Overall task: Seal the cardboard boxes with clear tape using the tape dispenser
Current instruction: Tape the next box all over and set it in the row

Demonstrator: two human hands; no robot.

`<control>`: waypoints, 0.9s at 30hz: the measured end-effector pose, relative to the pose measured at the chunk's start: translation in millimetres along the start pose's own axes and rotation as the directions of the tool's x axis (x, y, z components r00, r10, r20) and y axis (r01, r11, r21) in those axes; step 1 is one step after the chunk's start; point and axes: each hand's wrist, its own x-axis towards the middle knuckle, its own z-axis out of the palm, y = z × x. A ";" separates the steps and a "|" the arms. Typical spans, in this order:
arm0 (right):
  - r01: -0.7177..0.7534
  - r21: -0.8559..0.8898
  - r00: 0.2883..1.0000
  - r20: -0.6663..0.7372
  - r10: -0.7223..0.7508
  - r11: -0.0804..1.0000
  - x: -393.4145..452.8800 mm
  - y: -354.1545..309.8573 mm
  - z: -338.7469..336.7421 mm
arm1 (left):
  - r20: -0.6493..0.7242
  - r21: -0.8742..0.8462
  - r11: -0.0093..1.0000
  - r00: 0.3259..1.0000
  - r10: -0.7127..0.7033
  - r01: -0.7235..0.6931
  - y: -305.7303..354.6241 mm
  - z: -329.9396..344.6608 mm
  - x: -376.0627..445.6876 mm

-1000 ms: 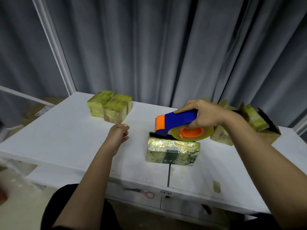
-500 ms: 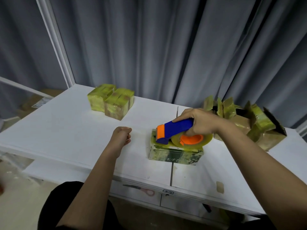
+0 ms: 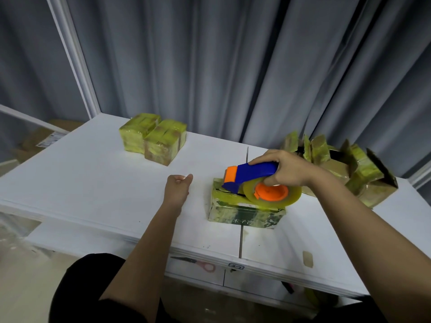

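A small green-printed cardboard box (image 3: 242,212) lies on the white table (image 3: 81,183), right of centre. On its top rests the blue and orange tape dispenser (image 3: 254,180) with its roll of clear tape (image 3: 272,194). My right hand (image 3: 289,169) grips the dispenser's blue handle from the right. Over the table to the left of the box, my left hand (image 3: 178,188) has its fingers curled and holds nothing, apart from the box.
Two tape-wrapped boxes (image 3: 154,139) sit side by side at the back left. Several open cardboard boxes (image 3: 345,169) are piled at the back right. Scissors (image 3: 198,264) lie on a lower shelf under the front edge. Grey curtains hang behind.
The dispenser has come down from just above the box onto its top. My left hand stayed left of the box with fingers curled. My view tilted up a little.
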 end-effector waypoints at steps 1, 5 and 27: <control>0.001 -0.021 1.000 0.014 0.000 1.000 2.4 -2.7 0.2 | -0.002 0.004 1.000 1.000 -0.011 0.011 -1.8 -1.0 1.1; 0.014 -0.099 0.997 0.080 -0.006 0.995 12.0 -14.0 2.0 | 0.023 0.025 0.998 0.998 -0.054 0.053 -14.3 -6.6 5.6; 0.012 0.045 0.999 0.035 -0.014 0.999 3.5 -5.7 3.6 | 0.053 0.059 0.997 0.997 -0.058 0.054 -37.7 9.3 8.0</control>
